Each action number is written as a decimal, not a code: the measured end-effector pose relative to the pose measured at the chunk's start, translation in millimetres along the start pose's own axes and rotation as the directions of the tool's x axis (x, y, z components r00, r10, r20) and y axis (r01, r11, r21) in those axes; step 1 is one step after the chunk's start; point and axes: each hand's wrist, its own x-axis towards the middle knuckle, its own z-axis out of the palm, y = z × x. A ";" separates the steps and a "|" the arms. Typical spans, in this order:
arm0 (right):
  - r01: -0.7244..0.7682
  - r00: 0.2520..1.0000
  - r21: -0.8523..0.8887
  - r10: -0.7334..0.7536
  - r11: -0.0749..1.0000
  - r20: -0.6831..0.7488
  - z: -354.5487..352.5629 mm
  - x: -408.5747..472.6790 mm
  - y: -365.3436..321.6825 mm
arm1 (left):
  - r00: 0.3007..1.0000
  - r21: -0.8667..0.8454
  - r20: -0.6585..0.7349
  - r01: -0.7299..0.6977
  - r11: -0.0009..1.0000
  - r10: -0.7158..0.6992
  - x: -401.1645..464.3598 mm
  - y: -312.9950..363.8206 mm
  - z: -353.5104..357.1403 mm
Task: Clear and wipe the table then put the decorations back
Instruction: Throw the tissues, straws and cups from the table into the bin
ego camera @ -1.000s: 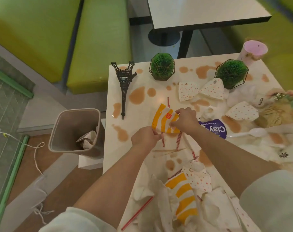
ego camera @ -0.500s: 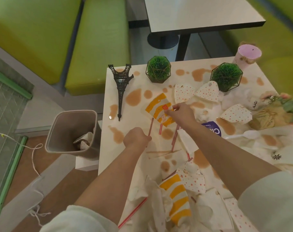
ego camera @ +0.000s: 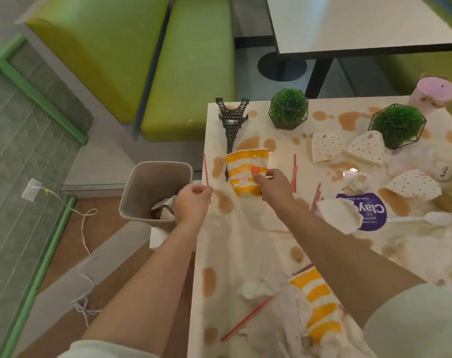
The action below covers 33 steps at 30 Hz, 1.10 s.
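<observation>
Here, the right hand [ego camera: 272, 186] pinches a striped paper cup [ego camera: 246, 172] by its right edge above the stained table [ego camera: 248, 236]; the left hand [ego camera: 192, 202], fisted around a red straw [ego camera: 206, 171], hovers beside the bin [ego camera: 152, 187].

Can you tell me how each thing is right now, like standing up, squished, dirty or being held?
Striped paper cup: flattened, held by the right hand.
Left hand: closed on a red straw.
Bin: open, crumpled paper inside.
Tower model: upright.
Two grass balls: upright in wire frames.
Table: splashed with brown spills.
Pink cup: upright, stained.
Dotted cups: flattened.
</observation>
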 end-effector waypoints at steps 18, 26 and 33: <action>-0.070 0.972 -0.079 0.086 0.994 0.217 181.2 -34.4 -29.2 | 0.988 -0.115 -0.018 0.151 0.982 -0.154 89.0 -84.6 -120.2; -0.012 0.979 -0.219 0.056 0.976 0.194 173.5 -46.7 -19.4 | 0.999 -0.023 0.043 0.024 0.999 -0.023 74.7 -79.5 -118.2; 0.011 1.000 -0.105 -0.009 0.994 0.021 106.4 -47.5 -13.6 | 0.977 -0.004 0.200 -0.076 0.997 0.075 54.8 -52.9 -73.4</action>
